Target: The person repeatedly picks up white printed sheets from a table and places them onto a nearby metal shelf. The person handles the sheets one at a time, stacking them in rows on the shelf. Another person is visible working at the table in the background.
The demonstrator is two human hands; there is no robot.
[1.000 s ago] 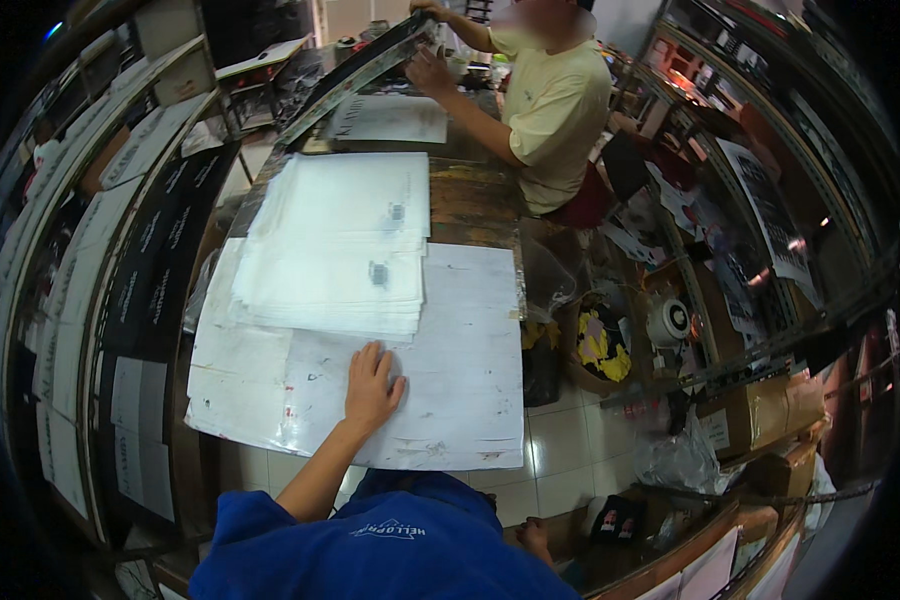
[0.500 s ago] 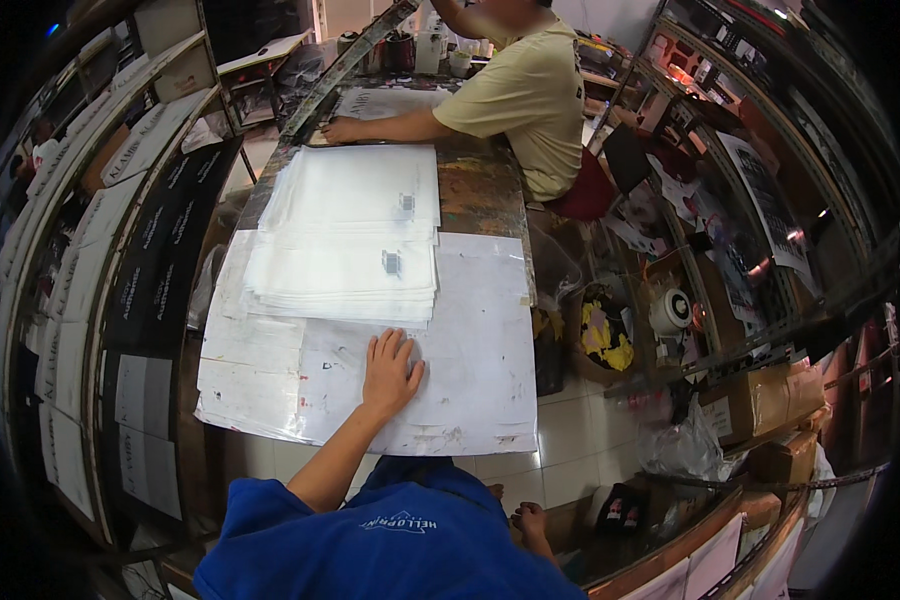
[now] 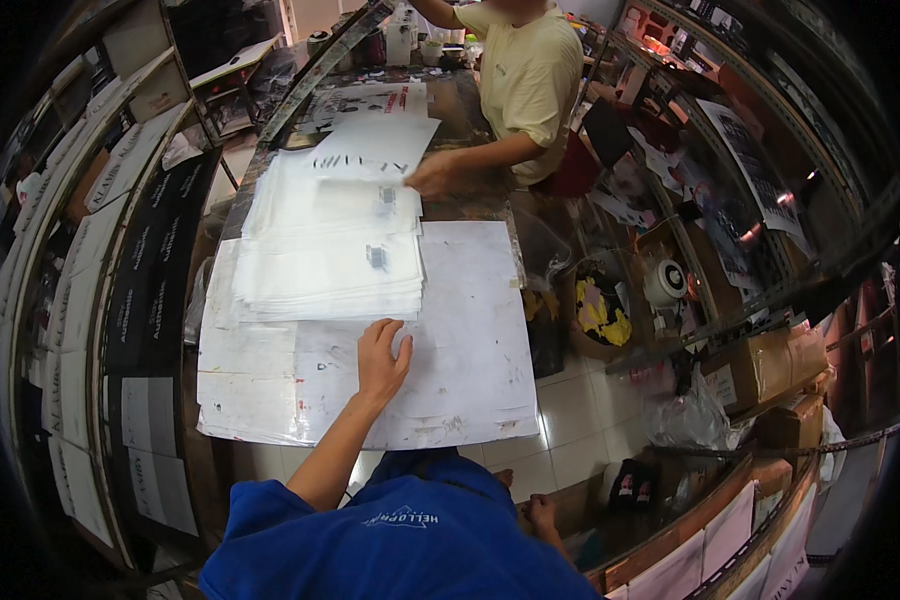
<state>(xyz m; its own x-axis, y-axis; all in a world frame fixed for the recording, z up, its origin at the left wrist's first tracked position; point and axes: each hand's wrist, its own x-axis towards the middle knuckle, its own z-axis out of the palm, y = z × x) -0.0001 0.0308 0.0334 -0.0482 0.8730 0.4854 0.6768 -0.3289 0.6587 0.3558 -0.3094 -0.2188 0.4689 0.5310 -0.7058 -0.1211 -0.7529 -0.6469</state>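
Note:
On the pale board [image 3: 460, 350] covering the table's near end, my left hand [image 3: 382, 362] rests with fingers stretched and thumb apart. Its fingertips lie by the near edge of a stack of thin white sheets or bags [image 3: 320, 275], which bear small dark prints on their right side. My right hand [image 3: 542, 515] hangs low beside my body, off the table; its fingers are small and shadowed, and nothing shows in it. Across the table, a co-worker's hand [image 3: 432, 175] holds the right edge of a white printed sheet [image 3: 375, 140] over the far part of the stack.
The co-worker, in a pale yellow shirt [image 3: 530, 75], raises the other arm by a tilted screen frame [image 3: 325, 70]. Shelving with printed panels [image 3: 150, 270] stands on the left. Racks, cardboard boxes [image 3: 765, 375] and a plastic bag [image 3: 688, 415] crowd the right side.
The co-worker has drawn back and brought a printed sheet from the far end onto the stack. My left hand stays near the stack's edge, its fingers closer together.

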